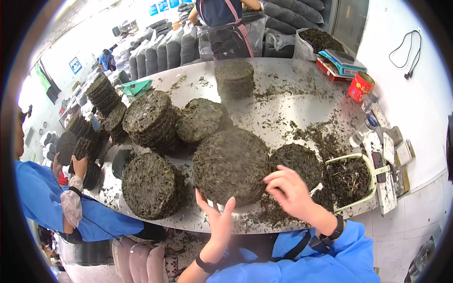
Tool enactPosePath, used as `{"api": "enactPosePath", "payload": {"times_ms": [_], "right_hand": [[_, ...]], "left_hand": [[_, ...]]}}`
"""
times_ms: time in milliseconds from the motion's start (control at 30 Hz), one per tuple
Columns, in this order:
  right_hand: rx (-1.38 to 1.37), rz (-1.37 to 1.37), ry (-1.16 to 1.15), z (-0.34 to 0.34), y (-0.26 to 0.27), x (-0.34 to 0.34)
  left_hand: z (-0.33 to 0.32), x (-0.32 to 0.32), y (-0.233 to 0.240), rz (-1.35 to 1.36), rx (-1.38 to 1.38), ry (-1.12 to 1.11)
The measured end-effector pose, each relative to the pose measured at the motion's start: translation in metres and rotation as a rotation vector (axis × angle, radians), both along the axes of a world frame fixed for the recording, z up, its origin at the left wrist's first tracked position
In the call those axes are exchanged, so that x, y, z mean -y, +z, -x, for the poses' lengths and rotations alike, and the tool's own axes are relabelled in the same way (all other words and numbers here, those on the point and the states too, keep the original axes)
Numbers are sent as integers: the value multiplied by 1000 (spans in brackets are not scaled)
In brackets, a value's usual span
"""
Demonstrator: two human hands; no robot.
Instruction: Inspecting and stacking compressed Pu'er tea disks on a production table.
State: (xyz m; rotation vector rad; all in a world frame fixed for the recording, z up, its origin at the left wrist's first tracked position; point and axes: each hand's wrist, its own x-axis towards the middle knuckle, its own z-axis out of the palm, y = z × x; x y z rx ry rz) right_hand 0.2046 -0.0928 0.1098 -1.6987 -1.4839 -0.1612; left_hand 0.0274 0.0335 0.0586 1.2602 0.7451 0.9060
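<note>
Before me stands a stack of round dried-seaweed cakes, its top disc rough and dark green-brown. My left hand is at the front edge of this stack, thumb and fingers spread against its rim. At its right edge is my right hand, fingers curled; whether a scrap is pinched between them is unclear. Right behind that hand lies another, lower seaweed cake. To the left of the middle stack leans a further stack of round cakes.
Seaweed crumbs litter the metal table. A dustpan holds scraps at right. Beyond are a red can, a scale and a plastic bottle. A co-worker handles cakes at left; another person stands across the table.
</note>
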Motion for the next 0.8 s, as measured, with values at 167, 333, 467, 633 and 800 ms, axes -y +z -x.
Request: {"api": "enactPosePath", "payload": {"times_ms": [167,333,467,633,800], "right_hand": [[-838,-460,-474,-59,-53,94],[-1282,-522,-592,-69,-75,113],[-608,39,-55,5,-32,46],[87,119,2,31,2,-10],[49,8,-5,33,4,-20]], "left_hand": [[0,2,13,8,19,-6],[-5,1,7,-21,16,6],[-4,4,5,-38,-13,27],[-8,10,14,-200,-41,54],[-1,-3,7,-587,-8,64]]}}
